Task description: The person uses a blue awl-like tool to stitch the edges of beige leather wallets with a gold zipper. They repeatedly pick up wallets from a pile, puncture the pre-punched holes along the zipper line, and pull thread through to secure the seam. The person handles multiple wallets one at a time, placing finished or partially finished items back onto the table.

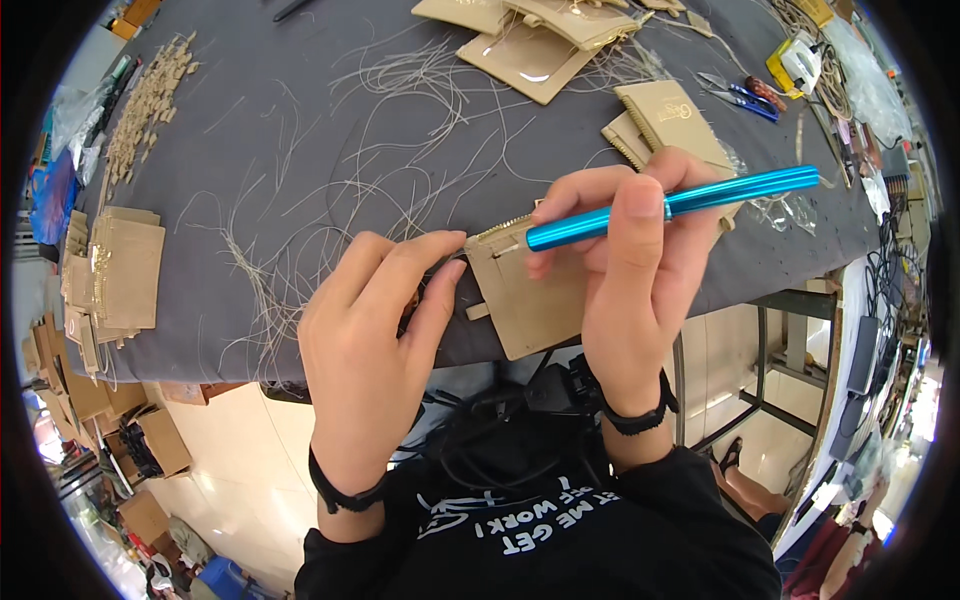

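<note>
Blue tube [725, 193] crosswise in right hand [635, 285], one end leftward

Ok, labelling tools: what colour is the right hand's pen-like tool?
The tool is shiny blue; head view.

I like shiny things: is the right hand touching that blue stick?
Touching. The head view shows the right hand gripping the blue stick, its fingers closed around it.

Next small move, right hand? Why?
Probably lower the blue tool toward the zipper on the tan case: the right hand holds it over the case, and the left hand is at the case's upper-left corner, perhaps steadying it.
</note>
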### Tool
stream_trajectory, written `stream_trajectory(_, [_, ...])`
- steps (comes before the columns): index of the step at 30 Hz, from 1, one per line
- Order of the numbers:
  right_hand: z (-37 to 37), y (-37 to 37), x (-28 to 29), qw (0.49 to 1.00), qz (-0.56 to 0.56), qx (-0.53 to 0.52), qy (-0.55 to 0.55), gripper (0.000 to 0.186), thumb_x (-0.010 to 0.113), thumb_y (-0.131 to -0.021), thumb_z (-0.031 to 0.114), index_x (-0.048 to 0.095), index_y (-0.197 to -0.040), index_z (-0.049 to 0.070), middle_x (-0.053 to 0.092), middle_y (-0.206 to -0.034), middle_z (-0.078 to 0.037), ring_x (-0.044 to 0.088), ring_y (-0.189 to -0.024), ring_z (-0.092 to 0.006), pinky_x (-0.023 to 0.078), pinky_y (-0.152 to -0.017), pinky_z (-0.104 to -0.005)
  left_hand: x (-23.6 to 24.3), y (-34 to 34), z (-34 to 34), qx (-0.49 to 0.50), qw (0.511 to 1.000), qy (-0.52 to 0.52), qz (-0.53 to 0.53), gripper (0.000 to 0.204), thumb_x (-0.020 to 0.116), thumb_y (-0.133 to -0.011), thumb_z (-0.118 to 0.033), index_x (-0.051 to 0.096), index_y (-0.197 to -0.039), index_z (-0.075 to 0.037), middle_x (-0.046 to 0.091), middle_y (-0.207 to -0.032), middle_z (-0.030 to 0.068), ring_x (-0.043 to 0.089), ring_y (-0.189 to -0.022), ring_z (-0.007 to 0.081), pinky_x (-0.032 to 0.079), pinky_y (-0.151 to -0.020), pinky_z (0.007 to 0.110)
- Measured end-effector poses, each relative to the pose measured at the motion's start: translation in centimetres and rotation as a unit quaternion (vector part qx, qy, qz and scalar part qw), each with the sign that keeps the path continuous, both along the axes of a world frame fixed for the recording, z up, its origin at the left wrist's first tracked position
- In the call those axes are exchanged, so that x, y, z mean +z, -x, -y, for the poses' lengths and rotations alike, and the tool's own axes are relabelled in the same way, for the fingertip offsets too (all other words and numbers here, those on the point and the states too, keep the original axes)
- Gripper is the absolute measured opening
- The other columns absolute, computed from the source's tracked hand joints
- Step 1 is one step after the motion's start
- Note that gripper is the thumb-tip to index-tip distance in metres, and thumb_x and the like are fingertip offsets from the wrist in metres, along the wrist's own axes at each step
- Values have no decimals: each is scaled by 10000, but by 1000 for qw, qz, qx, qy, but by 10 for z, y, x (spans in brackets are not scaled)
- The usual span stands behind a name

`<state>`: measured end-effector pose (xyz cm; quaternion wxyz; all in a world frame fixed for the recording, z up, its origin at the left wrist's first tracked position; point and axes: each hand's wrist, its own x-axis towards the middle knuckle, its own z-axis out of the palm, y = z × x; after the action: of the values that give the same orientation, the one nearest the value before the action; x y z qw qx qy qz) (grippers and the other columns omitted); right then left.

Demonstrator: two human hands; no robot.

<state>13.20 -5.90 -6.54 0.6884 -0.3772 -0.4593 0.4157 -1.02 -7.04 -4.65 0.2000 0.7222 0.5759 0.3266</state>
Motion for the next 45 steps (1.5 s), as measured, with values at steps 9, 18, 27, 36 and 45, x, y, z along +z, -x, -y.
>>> stream_trajectory(9, [-1,3,-4,983,178,-26,-21,262,360,-950,293,269,-990,51,577,-765,-207,537,-533,-174,469,-531,-244,-21,5,-8,19,999,-28,16,111,649,-657,-17,587,-743,-52,456,-603,21,422,-493,141,311,-456,265])
stream_trajectory(18, [-2,10,-3,970,223,-99,8,344,394,-930,373,278,-981,54,577,-717,-212,522,-481,-170,465,-493,-230,-21,11,-7,-18,994,39,100,66,558,-745,12,562,-801,-23,375,-653,-25,298,-563,46,233,-503,190])
stream_trajectory(27, [-4,18,-1,968,211,-137,17,376,419,-919,388,285,-944,38,569,-681,-216,498,-434,-176,457,-461,-237,-21,14,-8,-39,994,30,98,73,550,-735,8,559,-804,-14,364,-650,-26,294,-555,42,225,-495,185])
stream_trajectory(36, [-2,18,0,971,185,-144,35,371,418,-918,390,284,-937,44,571,-689,-214,503,-444,-184,467,-465,-246,-24,19,-8,-68,994,-4,85,83,567,-695,-33,562,-777,-22,370,-615,-37,284,-548,49,225,-495,192])
stream_trajectory(45, [-3,13,-3,966,232,-111,-5,314,382,-938,348,281,-951,51,579,-721,-214,515,-455,-175,473,-465,-243,-24,21,-9,-83,993,-18,83,86,568,-693,-42,558,-775,-18,385,-603,-36,290,-544,55,233,-497,201])
